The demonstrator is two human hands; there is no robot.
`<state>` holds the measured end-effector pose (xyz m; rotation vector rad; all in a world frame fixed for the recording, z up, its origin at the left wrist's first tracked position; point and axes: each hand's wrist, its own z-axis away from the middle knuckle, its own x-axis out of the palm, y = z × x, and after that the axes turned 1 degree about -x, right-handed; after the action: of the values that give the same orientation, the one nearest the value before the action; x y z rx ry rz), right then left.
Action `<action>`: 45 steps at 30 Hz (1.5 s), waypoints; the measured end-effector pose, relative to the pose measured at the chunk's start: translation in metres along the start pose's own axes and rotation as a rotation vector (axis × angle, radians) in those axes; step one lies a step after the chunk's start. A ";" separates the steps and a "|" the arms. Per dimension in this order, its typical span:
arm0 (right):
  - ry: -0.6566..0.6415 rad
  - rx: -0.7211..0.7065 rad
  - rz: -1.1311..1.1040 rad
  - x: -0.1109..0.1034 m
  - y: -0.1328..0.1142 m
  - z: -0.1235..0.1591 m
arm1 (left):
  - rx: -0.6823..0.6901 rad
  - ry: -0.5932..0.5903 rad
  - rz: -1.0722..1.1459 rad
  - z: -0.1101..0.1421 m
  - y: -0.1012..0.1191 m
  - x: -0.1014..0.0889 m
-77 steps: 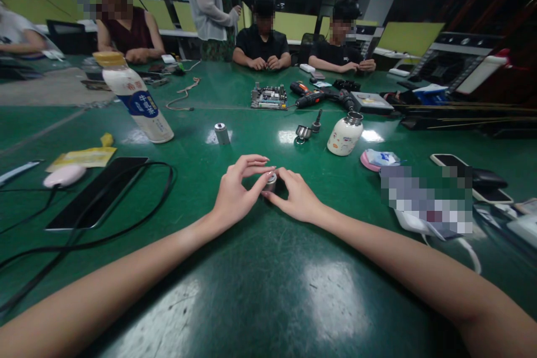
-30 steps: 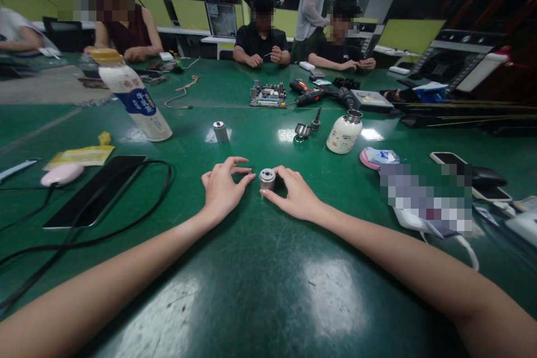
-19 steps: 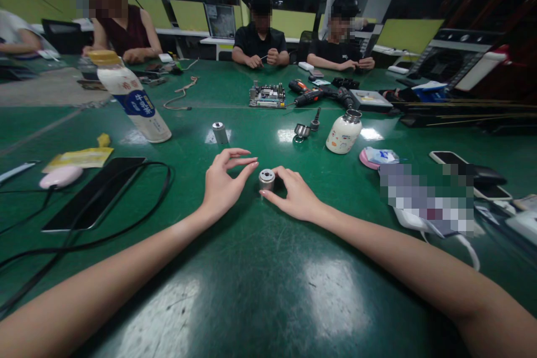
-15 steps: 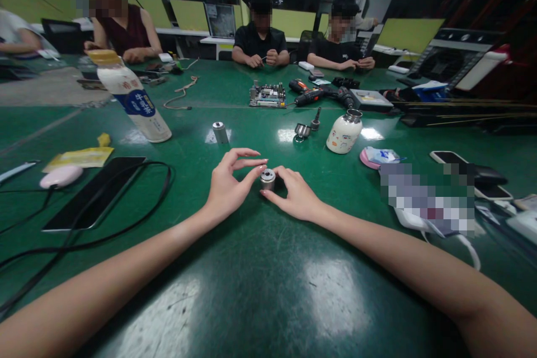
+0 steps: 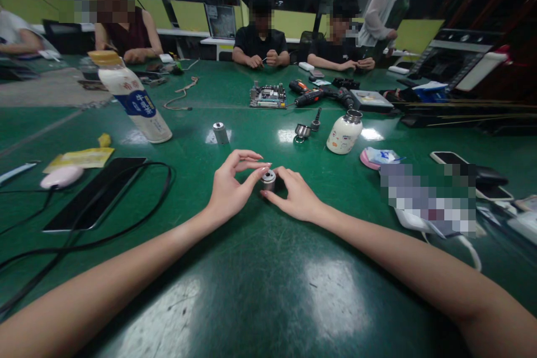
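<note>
A short metal cylinder (image 5: 268,183) with a dark hole in its top stands upright on the green table (image 5: 260,268). My right hand (image 5: 297,196) grips its lower right side between thumb and fingers. The thumb and fingertips of my left hand (image 5: 231,185) close on the cylinder's upper rim, the other fingers arched above the table. Whether a separate small part sits between the left fingertips is too small to tell. Beyond my left hand stands a second, taller metal cylinder (image 5: 220,134). Shiny metal pieces (image 5: 302,133) and a cream open-necked bottle (image 5: 344,133) stand past my right hand.
On the left are a tilted-looking drink bottle (image 5: 140,106), a black tablet (image 5: 96,196) and a looping black cable (image 5: 165,190). A circuit board (image 5: 268,96) and power drills (image 5: 314,94) lie farther back. Phones (image 5: 451,165) are at right. Several people sit across the table.
My left hand has shifted slightly right, its thumb now farther over the cylinder's top. My right hand stays nearly still. A standing person at the back has moved right.
</note>
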<state>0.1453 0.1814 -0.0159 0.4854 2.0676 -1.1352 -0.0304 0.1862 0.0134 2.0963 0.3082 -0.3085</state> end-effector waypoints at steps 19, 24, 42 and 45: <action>0.004 0.000 -0.015 0.000 -0.001 0.000 | 0.024 -0.041 -0.089 -0.001 0.000 -0.003; -0.003 -0.004 -0.032 -0.001 0.000 0.000 | 0.011 0.061 -0.119 -0.001 0.000 -0.003; 0.006 -0.011 -0.015 0.000 0.001 0.000 | 0.101 0.096 -0.240 0.004 0.002 0.000; 0.007 -0.008 -0.026 -0.001 0.000 0.000 | 0.054 0.204 -0.332 0.001 -0.008 -0.004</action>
<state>0.1459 0.1816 -0.0157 0.4601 2.0893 -1.1412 -0.0373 0.1891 0.0082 2.1305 0.7814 -0.3003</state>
